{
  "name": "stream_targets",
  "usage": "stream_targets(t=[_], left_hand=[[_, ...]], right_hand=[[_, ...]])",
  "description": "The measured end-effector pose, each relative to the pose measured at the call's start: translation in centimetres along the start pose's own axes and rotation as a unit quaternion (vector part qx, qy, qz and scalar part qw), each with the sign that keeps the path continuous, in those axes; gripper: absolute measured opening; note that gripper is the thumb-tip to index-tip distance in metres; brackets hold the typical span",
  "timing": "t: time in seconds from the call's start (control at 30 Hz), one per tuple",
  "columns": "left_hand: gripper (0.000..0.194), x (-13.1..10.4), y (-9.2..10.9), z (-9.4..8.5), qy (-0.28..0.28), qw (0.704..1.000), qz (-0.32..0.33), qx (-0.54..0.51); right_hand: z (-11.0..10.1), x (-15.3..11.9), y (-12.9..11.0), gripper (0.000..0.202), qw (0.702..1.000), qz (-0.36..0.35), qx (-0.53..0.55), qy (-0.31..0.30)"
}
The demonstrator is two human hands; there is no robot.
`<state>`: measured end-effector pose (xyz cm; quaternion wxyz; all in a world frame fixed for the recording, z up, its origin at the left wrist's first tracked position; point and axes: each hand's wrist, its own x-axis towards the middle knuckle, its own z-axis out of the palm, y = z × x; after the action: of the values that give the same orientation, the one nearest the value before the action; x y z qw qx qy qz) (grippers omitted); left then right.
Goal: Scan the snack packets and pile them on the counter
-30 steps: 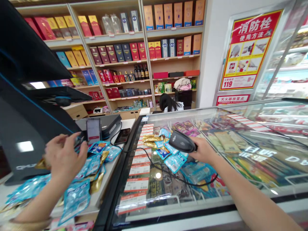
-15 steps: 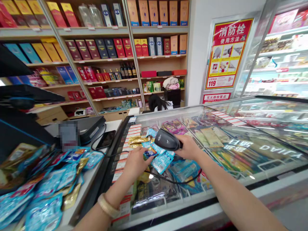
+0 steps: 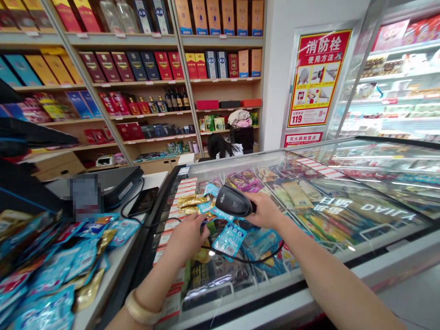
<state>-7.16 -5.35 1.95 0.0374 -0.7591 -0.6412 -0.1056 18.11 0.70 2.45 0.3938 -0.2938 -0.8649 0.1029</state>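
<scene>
My right hand [image 3: 264, 210] is wrapped round the handle of a black barcode scanner [image 3: 233, 201], its head pointing left over a small pile of snack packets. My left hand [image 3: 185, 238] is closed, with a dark blue edge of a snack packet [image 3: 204, 223] showing at its fingertips; the rest is hidden by the hand. Gold packets [image 3: 192, 200] lie just beyond that hand on the freezer's glass lid. A light blue packet [image 3: 229, 239] lies flat below the scanner. The scanner's black cable [image 3: 250, 261] loops across the glass.
Many blue and gold packets [image 3: 74, 261] are heaped on the counter at left, beside a phone [image 3: 144, 200] and a black machine [image 3: 118, 183]. The glass-topped freezer [image 3: 343, 247] stretches right. A person's dark-haired head [image 3: 219, 145] shows behind it, before shelves of boxes.
My left hand has moved left and nearer to me, drawing the dark blue packet off the pile. The light blue packet shows more fully. The scanner stays over the pile; the view has shifted slightly.
</scene>
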Motion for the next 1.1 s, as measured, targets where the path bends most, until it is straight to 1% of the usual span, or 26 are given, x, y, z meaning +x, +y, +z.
stream_targets(t=[0.07, 0.13, 0.17, 0.23, 0.3, 0.33, 0.37, 0.4, 0.5, 0.6, 0.77, 0.93, 1.1], left_hand=[[0.027, -0.2, -0.9, -0.1, 0.029, 0.997, -0.024, -0.063], [0.027, -0.2, -1.7, 0.0, 0.067, 0.987, -0.073, -0.130], [0.028, -0.1, -2.0, 0.0, 0.082, 0.977, -0.103, -0.171], [0.030, -0.1, -2.5, 0.0, 0.104, 0.945, -0.146, -0.275], [0.033, -0.1, -2.8, -0.1, 0.107, 0.907, -0.165, -0.372], [0.034, -0.1, -2.8, -0.2, 0.107, 0.897, -0.166, -0.395], [0.035, -0.1, -2.9, -0.4, 0.110, 0.896, -0.165, -0.396], [0.035, -0.1, -3.0, -0.5, 0.119, 0.904, -0.162, -0.377], [0.036, -0.3, -3.4, -0.8, 0.158, 0.942, -0.126, -0.267], [0.039, -0.3, -3.6, -0.8, 0.184, 0.961, -0.084, -0.189], [0.044, -0.4, -3.5, -0.7, 0.192, 0.970, -0.060, -0.136], [0.041, -0.5, -3.3, -0.8, 0.184, 0.973, -0.044, -0.129], [0.041, -0.5, -3.2, -1.0, 0.179, 0.973, -0.049, -0.134]], right_hand=[[0.0, 0.0, -0.2, 0.027, 1.000, 0.001, -0.001, -0.006], [-0.1, 0.0, -0.3, 0.024, 1.000, 0.000, -0.007, -0.014], [-0.1, 0.0, -0.4, 0.022, 1.000, -0.001, -0.012, -0.017], [0.0, 0.0, -0.5, 0.019, 0.999, -0.003, -0.026, -0.026], [0.0, 0.0, -0.6, 0.018, 0.998, -0.004, -0.043, -0.040], [0.0, 0.0, -0.6, 0.017, 0.998, -0.004, -0.051, -0.047], [0.1, -0.1, -0.7, 0.017, 0.997, -0.004, -0.059, -0.056], [0.1, -0.1, -0.7, 0.016, 0.996, -0.006, -0.066, -0.064], [0.2, 0.0, -0.9, 0.017, 0.993, -0.009, -0.079, -0.087], [0.3, 0.0, -1.0, 0.018, 0.991, -0.008, -0.089, -0.103], [0.2, 0.0, -1.6, 0.018, 0.982, 0.002, -0.125, -0.140], [0.2, 0.1, -1.9, 0.016, 0.978, 0.014, -0.138, -0.158], [0.2, 0.2, -1.8, 0.015, 0.977, 0.016, -0.140, -0.162]])
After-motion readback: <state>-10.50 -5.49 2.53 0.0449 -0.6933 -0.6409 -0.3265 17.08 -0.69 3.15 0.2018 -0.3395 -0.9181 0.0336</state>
